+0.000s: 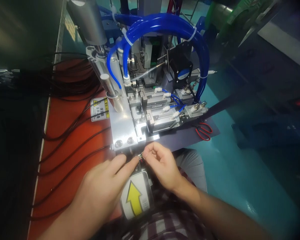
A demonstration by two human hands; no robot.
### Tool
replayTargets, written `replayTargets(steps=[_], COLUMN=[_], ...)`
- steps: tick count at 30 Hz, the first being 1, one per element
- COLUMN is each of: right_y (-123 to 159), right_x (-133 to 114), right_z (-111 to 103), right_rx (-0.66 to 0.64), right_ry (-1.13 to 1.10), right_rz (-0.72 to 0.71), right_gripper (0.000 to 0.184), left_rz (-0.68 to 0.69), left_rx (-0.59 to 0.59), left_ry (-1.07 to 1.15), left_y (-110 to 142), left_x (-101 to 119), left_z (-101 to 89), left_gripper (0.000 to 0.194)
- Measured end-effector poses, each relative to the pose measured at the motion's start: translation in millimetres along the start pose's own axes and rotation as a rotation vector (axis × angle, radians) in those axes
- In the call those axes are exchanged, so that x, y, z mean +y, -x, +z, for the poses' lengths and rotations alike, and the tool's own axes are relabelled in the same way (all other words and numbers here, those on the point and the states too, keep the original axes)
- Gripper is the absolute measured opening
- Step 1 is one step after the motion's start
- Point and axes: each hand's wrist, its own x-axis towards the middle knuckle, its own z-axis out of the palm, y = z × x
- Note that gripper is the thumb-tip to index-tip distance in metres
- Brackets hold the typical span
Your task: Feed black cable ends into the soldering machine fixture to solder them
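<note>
My left hand (103, 180) and my right hand (161, 163) meet in front of the metal machine (125, 128). Between their fingertips is a tiny bundle of thin coloured wires (140, 156), with bits of green and red showing. The thumb and forefinger of my right hand pinch it from the right, the other fingers curled in. From the left, the fingers of my left hand press together at the wires; its underside is hidden. Just below lies a white plate with a yellow arrow (133, 200).
Black cables (72, 130) run over the orange surface (62, 156) on the left. Blue air tubes (165, 23) arch above the pneumatic cylinders (162, 118). Red-handled pliers or cutters (203, 131) lie to the right. A warning label (100, 109) sits beside the machine.
</note>
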Motion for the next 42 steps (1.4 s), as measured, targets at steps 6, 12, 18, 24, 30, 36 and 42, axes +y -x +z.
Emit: replayTargets(steps=[6, 12, 18, 24, 30, 36, 42], right_y=[0.4, 0.8, 0.8, 2.8, 4.8, 0.2, -6.8], right_x=[-2.0, -2.2, -1.0, -2.4, 0.3, -1.5, -9.3], right_z=[2.0, -4.1, -9.6, -10.8, -10.8, -13.8, -10.9], right_rx=[0.008, 0.001, 0.069, 0.059, 0.051, 0.092, -0.003], right_ry=[-0.036, 0.111, 0.405, 0.476, 0.504, 0.227, 0.088], right_rz=[0.069, -0.115, -0.413, -0.469, -0.480, -0.157, 0.071], right_gripper=[0.019, 0.013, 0.009, 0.012, 0.013, 0.014, 0.013], left_rz=[-0.007, -0.018, -0.010, -0.014, -0.017, -0.018, 0.002], left_rx=[0.015, -0.001, 0.030, 0.012, 0.011, 0.007, 0.018], left_ry=[0.002, 0.011, -0.007, -0.012, -0.009, 0.000, -0.011], left_y=[0.0, -0.9, -0.9, -1.4, 1.5, 2.9, -2.5], left_x=[0.0, 1.5, 2.2, 1.7, 1.0, 0.2, 1.0], left_z=[0.9, -0.5, 0.9, -0.1, 0.1, 2.0, -0.4], left_gripper=[0.044, 0.046, 0.045, 0.042, 0.048, 0.048, 0.048])
